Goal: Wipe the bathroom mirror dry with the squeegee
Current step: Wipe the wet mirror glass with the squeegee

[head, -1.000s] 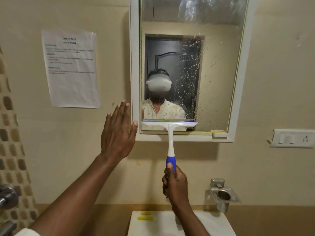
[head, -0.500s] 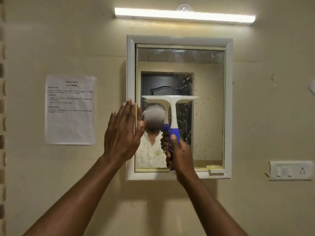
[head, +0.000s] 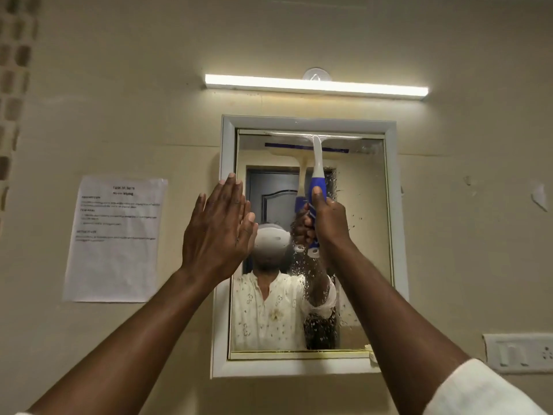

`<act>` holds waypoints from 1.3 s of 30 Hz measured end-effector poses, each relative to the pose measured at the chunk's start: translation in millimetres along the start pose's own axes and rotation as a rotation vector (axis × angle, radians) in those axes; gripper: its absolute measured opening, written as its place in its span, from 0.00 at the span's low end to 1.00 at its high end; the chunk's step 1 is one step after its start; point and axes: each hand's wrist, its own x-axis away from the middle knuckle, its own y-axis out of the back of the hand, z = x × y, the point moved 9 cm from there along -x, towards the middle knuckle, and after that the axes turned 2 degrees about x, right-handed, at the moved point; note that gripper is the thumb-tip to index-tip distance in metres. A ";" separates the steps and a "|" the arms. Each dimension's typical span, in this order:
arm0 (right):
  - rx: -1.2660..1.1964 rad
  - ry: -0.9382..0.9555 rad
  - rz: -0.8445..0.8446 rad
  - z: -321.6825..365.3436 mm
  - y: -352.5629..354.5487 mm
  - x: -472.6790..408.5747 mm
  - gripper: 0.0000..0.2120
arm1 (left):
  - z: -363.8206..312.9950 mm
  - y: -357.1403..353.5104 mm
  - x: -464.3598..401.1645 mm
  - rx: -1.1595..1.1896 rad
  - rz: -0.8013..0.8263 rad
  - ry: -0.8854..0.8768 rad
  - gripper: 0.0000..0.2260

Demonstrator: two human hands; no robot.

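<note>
Squeegee [head: 314,137] risen to mirror [head: 359,235] top (droplets right).

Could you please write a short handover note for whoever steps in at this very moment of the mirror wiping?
Right hand: grips the blue handle of the squeegee, blade set along the top edge of the mirror.
Left hand: open, fingers straight, held up at the left side of the mirror frame; contact cannot be told.
Done: the left strip of the glass looks mostly free of drops.
Left: water drops still speckle the middle and right of the glass. Probably pull the blade straight down from here, then repeat toward the right edge.
</note>
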 end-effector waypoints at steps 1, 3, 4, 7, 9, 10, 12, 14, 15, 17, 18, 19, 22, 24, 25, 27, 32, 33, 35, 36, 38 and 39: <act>0.000 -0.004 -0.001 0.5 0.7 -4.0 0.17 | -0.3 -0.5 -0.8 -0.002 -0.002 -0.001 0.31; 0.002 -0.009 -0.007 0.4 2.2 -10.1 0.18 | -0.2 -2.0 -2.0 0.000 -0.001 -0.002 0.30; 0.003 -0.009 -0.015 -0.1 3.5 -12.2 0.18 | -0.3 -3.0 -2.4 0.001 0.003 -0.002 0.30; 0.010 -0.014 -0.035 -2.8 7.4 -16.6 0.17 | -1.3 -5.7 -3.9 0.002 0.010 -0.003 0.31; 0.017 -0.026 -0.037 -5.0 9.5 -19.1 0.17 | -1.8 -7.0 -4.6 -0.005 0.013 -0.007 0.31; 0.021 -0.030 -0.037 -5.6 10.8 -20.4 0.17 | -2.0 -7.5 -4.7 -0.007 0.011 -0.009 0.31; 0.017 -0.040 -0.029 -6.6 12.6 -22.8 0.17 | -2.1 -8.6 -5.1 -0.008 0.001 -0.012 0.31; -0.005 -0.056 -0.009 -7.6 13.1 -24.5 0.17 | -2.1 -11.5 -5.6 -0.012 -0.004 -0.014 0.31; -0.008 -0.062 -0.002 -7.9 13.6 -25.0 0.18 | -2.0 -14.0 -5.9 -0.019 -0.004 -0.017 0.31; -0.008 -0.065 0.011 -8.1 14.1 -25.9 0.18 | -1.4 -19.3 -6.0 -0.038 -0.004 -0.024 0.30; -0.013 -0.065 0.016 -8.2 14.1 -26.1 0.18 | -0.5 -22.1 -6.0 -0.045 -0.005 -0.026 0.30; -0.015 -0.064 0.019 -8.2 13.9 -26.4 0.18 | 0.8 -24.7 -5.9 -0.053 -0.004 -0.027 0.30; -0.009 -0.069 0.025 -8.7 14.0 -27.9 0.18 | 3.6 -31.4 -5.8 -0.073 -0.010 -0.035 0.30; -0.024 -0.085 0.042 -9.9 13.3 -28.8 0.18 | 4.1 -34.5 -6.6 -0.082 -0.021 -0.038 0.29; -0.031 -0.094 0.048 -11.0 13.6 -29.3 0.18 | 4.3 -36.6 -6.6 -0.082 -0.024 -0.039 0.29; -0.045 -0.112 0.053 -12.3 14.4 -30.2 0.18 | 4.6 -42.8 -5.8 -0.080 -0.024 -0.047 0.29; -0.069 -0.142 0.092 -12.6 10.9 -32.0 0.19 | 11.0 -72.2 -5.2 -0.065 0.031 -0.055 0.29; -0.081 -0.154 0.098 -12.0 9.9 -32.7 0.19 | 12.6 -79.2 -5.7 -0.057 0.053 -0.049 0.29; -0.104 -0.176 0.104 -9.4 9.4 -35.0 0.17 | 16.6 -86.8 -7.6 -0.054 0.061 -0.036 0.29; -0.108 -0.186 0.105 -7.5 9.6 -35.9 0.16 | 17.5 -87.2 -7.6 -0.063 0.050 -0.033 0.28; -0.101 -0.191 0.095 -6.1 9.7 -37.9 0.14 | 16.0 -85.3 -7.8 -0.092 0.044 -0.044 0.28; -0.086 -0.178 0.078 -6.2 10.1 -38.7 0.13 | 15.2 -84.2 -7.8 -0.090 0.045 -0.055 0.28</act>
